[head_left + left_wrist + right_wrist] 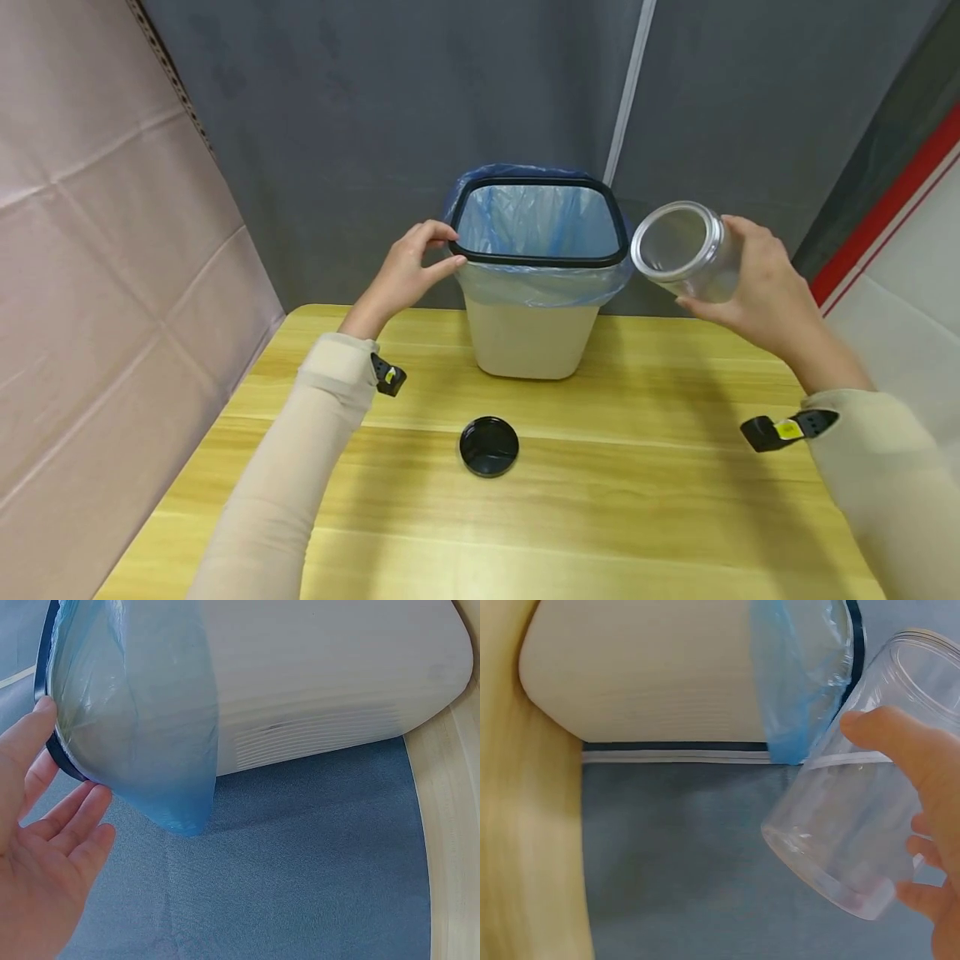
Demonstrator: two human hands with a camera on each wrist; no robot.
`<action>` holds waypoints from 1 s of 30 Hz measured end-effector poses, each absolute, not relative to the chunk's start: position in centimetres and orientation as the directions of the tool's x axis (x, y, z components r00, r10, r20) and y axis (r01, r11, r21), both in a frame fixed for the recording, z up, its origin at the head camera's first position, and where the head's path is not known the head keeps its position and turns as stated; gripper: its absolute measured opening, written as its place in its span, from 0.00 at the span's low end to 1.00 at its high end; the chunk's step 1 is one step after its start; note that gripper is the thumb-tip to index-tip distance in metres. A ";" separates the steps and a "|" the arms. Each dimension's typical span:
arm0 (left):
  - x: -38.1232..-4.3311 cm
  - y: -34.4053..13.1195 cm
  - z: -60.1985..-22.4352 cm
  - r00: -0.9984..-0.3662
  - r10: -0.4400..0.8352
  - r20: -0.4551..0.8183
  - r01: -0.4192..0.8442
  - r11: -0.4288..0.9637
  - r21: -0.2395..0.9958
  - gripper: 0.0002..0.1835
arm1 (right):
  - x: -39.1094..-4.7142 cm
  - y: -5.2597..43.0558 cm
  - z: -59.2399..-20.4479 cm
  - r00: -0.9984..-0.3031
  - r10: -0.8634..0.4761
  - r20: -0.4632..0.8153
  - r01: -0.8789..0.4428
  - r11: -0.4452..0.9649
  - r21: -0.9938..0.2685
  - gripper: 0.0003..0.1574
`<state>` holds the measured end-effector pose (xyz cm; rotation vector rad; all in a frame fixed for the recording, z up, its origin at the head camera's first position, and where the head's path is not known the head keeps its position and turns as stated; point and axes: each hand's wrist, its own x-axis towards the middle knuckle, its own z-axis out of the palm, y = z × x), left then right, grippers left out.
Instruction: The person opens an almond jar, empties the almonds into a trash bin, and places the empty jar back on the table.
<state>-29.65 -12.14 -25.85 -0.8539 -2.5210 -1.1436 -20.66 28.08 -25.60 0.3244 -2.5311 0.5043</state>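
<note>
A cream trash bin (528,337) stands on the table, lined with a blue plastic bag (525,287) that folds over its outside under a black rim (540,262). At the bin's left corner my left hand (408,267) holds the rim between thumb and fingers. My right hand (772,287) grips a clear, lidless jar (720,271), tilted with its mouth toward the bin, just right of the rim. In the right wrist view the see-through jar (840,817) shows no contents. On the table in front of the bin lies a round black lid (489,447).
The wooden table (600,517) ends just behind the bin, at a grey curtain (375,100). Pale cloth (112,250) hangs along the left side. A red-edged white panel (900,275) borders the right.
</note>
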 end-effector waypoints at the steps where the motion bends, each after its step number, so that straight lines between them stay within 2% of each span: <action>1: -29.6 -12.2 -25.8 -0.800 0.407 0.441 0.600 0.522 0.606 0.19 | -20.6 28.1 -26.1 -0.832 -0.119 0.542 -0.328 0.894 -0.306 0.65; 9: -29.5 -12.3 -25.8 -0.799 0.410 0.439 0.601 0.522 0.606 0.19 | -20.1 27.6 -29.8 -0.870 -0.037 0.492 -0.289 0.846 -0.448 0.64; 21: -29.3 -12.3 -25.6 -0.805 0.408 0.430 0.592 0.510 0.624 0.19 | -20.3 26.5 -34.1 -0.852 0.015 0.524 -0.362 0.706 -0.608 0.63; 30: -29.5 -12.2 -25.6 -0.801 0.406 0.439 0.597 0.510 0.619 0.19 | -20.6 24.8 -37.5 -0.890 -0.018 0.455 -0.353 0.659 -0.664 0.61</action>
